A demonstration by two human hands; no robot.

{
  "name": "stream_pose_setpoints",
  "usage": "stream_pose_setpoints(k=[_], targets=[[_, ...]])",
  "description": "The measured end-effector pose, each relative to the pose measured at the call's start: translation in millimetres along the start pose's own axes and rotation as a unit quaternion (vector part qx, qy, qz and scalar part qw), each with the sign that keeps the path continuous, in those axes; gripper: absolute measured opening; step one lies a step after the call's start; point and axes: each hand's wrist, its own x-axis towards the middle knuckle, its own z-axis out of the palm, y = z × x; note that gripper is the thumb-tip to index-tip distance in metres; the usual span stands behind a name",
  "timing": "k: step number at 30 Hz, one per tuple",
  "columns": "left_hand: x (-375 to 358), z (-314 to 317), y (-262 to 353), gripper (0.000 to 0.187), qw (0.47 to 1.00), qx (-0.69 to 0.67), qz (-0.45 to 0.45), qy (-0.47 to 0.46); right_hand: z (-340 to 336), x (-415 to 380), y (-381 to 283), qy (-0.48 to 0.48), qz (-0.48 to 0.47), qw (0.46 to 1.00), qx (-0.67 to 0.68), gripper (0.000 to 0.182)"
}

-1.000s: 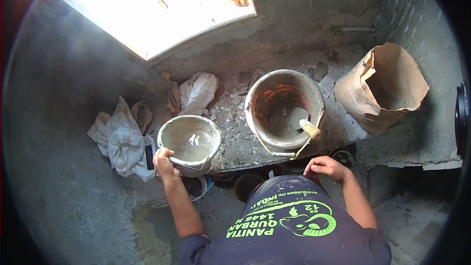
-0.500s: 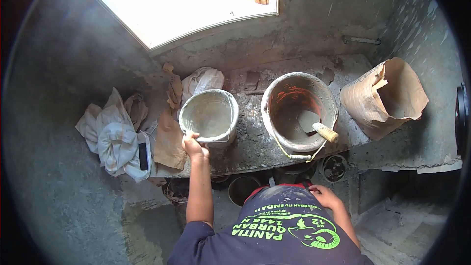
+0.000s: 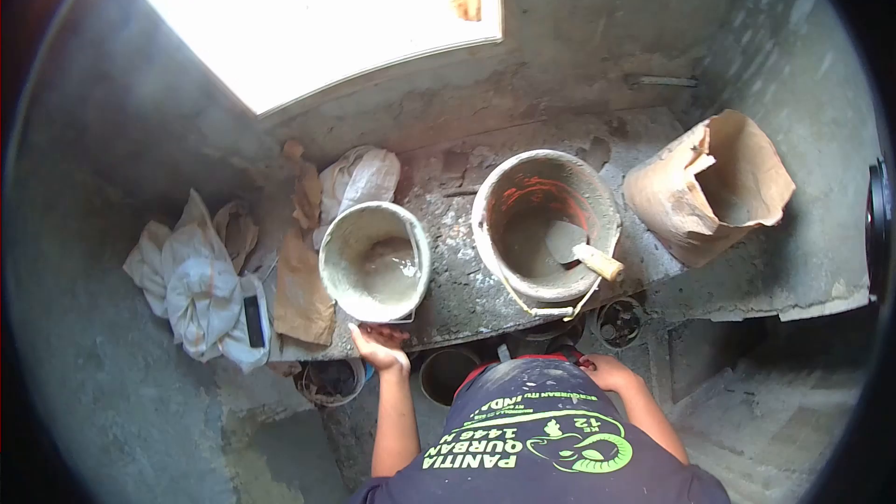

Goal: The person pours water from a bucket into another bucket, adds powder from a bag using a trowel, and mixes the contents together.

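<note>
My left hand [image 3: 381, 345] is at the near side of a pale bucket [image 3: 329, 271], just below its rim. Its fingers are stretched out to the right and the thumb stands apart. Wet grey residue and a little shiny liquid show inside that bucket. Against the front of my dark shirt [image 3: 523, 411], at the waist, rests my right hand [image 3: 611, 373], its fingertips hidden. A larger bucket [image 3: 481, 224] with orange patches inside stands to the right. A trowel [image 3: 597, 261] with a pale handle leans in it.
An opened brown paper sack [image 3: 667, 210] stands at the right of the stained ledge [image 3: 453, 308]. White sacks [image 3: 201, 289] and brown paper [image 3: 303, 289] lie at the left. Below the ledge are more containers [image 3: 448, 373]. A bright window [image 3: 327, 19] opens in the wall behind.
My left hand has come off the bucket's rim and lies lower, fingers stretched out. The pale bucket's opening faces me more fully. The whole view has shifted slightly; my right hand stays at my waist.
</note>
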Motion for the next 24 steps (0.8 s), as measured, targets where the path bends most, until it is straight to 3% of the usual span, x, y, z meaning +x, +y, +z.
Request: stream_pose_setpoints(k=[2,7,9,11,13,17,19,22,24], targets=[[-5.4,-13.3,-23.5,0.032,0.996,0.049,-0.07,0.02,-1.3,14.4,12.5,-0.027,-0.027,0.993,-0.111,0.042],[-46.2,-5.1,-64.4,0.02,0.962,0.209,-0.168,-0.041,-31.1,11.1,-8.6,0.088,-0.005,0.988,-0.123,0.036],[-55.5,3.2,-66.6,0.02,0.948,0.233,-0.21,-0.063,-52.4,10.9,-15.2,0.213,0.028,0.97,-0.113,0.026],[-62.4,15.5,-64.1,0.019,0.912,0.285,-0.239,-0.175,-71.5,11.6,-12.3,0.404,-0.027,0.914,0.042,0.017],[-54.2,20.7,-65.3,0.02,0.897,0.291,-0.23,-0.241,-95.2,20.1,0.1,0.506,-0.129,0.844,0.123,0.014],[-42.9,38.3,-52.7,0.02,0.885,0.338,-0.2,-0.25,-127.3,-16.9,-11.0,0.549,-0.122,0.802,0.201,0.014],[-47.6,53.1,-42.7,0.021,0.887,0.356,-0.181,-0.231,-122.6,-25.0,-1.7,0.55,-0.107,0.806,0.191,0.013],[-29.9,38.3,-52.9,0.022,0.899,0.31,-0.179,-0.253,-115.1,-21.0,13.6,0.527,-0.149,0.793,0.265,0.013],[-36.9,48.4,-57.4,0.023,0.892,0.34,-0.199,-0.222,-98.8,-21.3,21.1,0.495,-0.16,0.8,0.299,0.011]])
